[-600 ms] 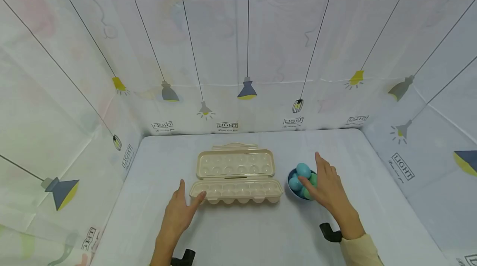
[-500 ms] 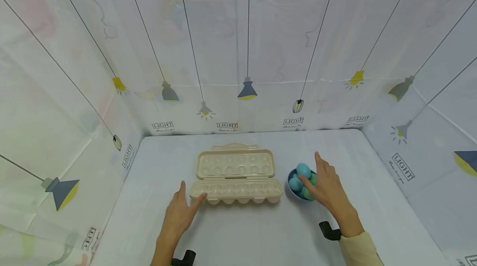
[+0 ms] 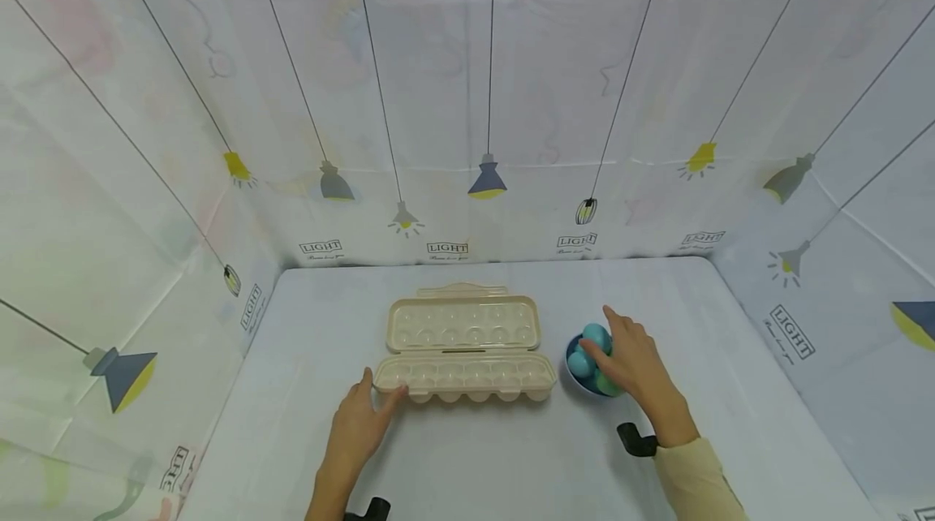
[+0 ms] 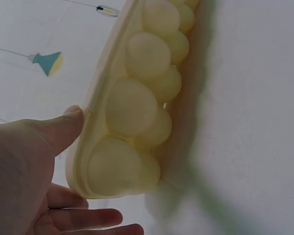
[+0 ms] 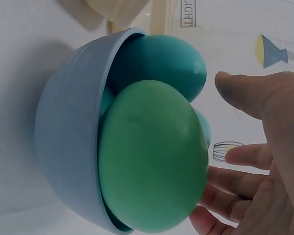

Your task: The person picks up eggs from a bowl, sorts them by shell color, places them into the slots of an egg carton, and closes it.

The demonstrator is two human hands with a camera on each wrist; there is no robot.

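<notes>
A beige plastic egg carton [image 3: 467, 357] lies on the white table with its lid laid back, its cups showing no eggs. My left hand [image 3: 358, 428] is at the carton's left end. In the left wrist view, its thumb [image 4: 71, 128] rests at the rim while the other fingers extend loosely past the end. Toy eggs fill a small blue bowl [image 5: 66, 132], among them a large green egg [image 5: 154, 156] and a teal egg [image 5: 161, 66]. Over the bowl's right side, my right hand [image 3: 637, 359] spreads its thumb and fingers around the eggs without gripping one.
The bowl stands to the right of the carton on the white tabletop [image 3: 482, 464]. Curtain-like walls [image 3: 526, 204] printed with lamps rise behind the table and at both sides. Black mounts sit at both wrists, the right mount [image 3: 635, 440] close to the sleeve.
My left hand has shifted slightly right against the carton's end. My right hand has moved a little left, farther over the bowl. The carton and bowl stay in place.
</notes>
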